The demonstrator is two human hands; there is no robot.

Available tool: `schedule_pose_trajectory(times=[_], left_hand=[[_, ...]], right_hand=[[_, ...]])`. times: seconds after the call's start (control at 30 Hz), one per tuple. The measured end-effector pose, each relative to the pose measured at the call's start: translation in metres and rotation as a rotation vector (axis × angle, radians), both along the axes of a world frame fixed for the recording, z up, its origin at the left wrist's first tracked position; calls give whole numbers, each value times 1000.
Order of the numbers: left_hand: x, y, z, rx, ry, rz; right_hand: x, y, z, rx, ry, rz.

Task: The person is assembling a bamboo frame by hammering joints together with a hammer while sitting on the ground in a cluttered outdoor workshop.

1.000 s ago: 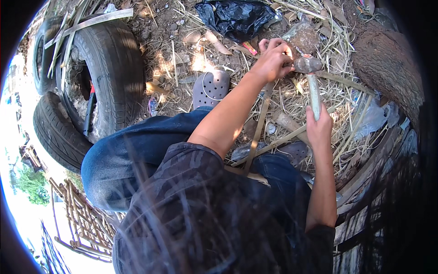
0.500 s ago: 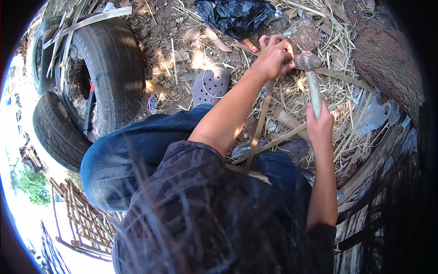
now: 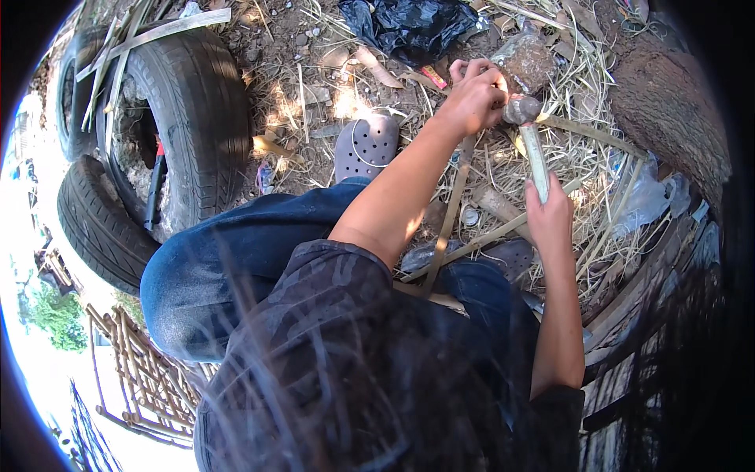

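Observation:
My left hand (image 3: pixel 474 98) is closed, its fingertips curled together beside the hammer's head; what they pinch is hidden. Two flat bamboo strips run toward these fingers: one bamboo strip (image 3: pixel 452 212) from near my legs, another bamboo strip (image 3: pixel 594 134) from the right. In my right hand (image 3: pixel 550 211) is a hammer (image 3: pixel 536 157), gripped low on its pale handle. Its rounded grey head is right by my left fingertips; whether it touches anything there cannot be seen. A brownish stone block (image 3: pixel 528 64) lies just beyond.
Old tyres (image 3: pixel 189 118) stand at the left, with a red-and-black handled tool (image 3: pixel 156 185) leaning inside. A black plastic bag (image 3: pixel 409 27) lies at the far side. A thick trunk (image 3: pixel 668 110) borders the right. My grey clog (image 3: pixel 366 147) rests on ground strewn with straw-like shavings.
The hammer's head has shifted slightly left and toward me, nearer my left fingers, as the handle tilts. My left hand stays almost where it was.

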State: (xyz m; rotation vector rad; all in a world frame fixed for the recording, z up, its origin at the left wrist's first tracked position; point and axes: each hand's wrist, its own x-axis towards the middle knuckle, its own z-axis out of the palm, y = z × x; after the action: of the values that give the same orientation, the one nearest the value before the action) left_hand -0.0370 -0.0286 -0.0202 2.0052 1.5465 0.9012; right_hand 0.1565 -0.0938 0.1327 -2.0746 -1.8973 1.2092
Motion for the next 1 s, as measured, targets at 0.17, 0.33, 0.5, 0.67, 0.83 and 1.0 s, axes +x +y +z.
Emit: schedule_pose_trajectory(times=[0.17,0.33,0.5,0.67,0.83,1.0], left_hand=[[-1,2,1,22,-18,24],[4,-4,1,-6,-29,17],[-3,-2,-3,8,-8,11],[0,3,-3,17,-24,17],[3,1,-2,-3,-29,5],[2,2,-8,25,-72,25]], right_hand=[[-1,-6,0,98,92,-55],[7,-9,-4,80,25,-33],[5,-3,-7,36,-27,26],[-3,3,-1,19,27,-33],[0,-2,-2,106,84,-41],[0,15,3,53,-19,55]])
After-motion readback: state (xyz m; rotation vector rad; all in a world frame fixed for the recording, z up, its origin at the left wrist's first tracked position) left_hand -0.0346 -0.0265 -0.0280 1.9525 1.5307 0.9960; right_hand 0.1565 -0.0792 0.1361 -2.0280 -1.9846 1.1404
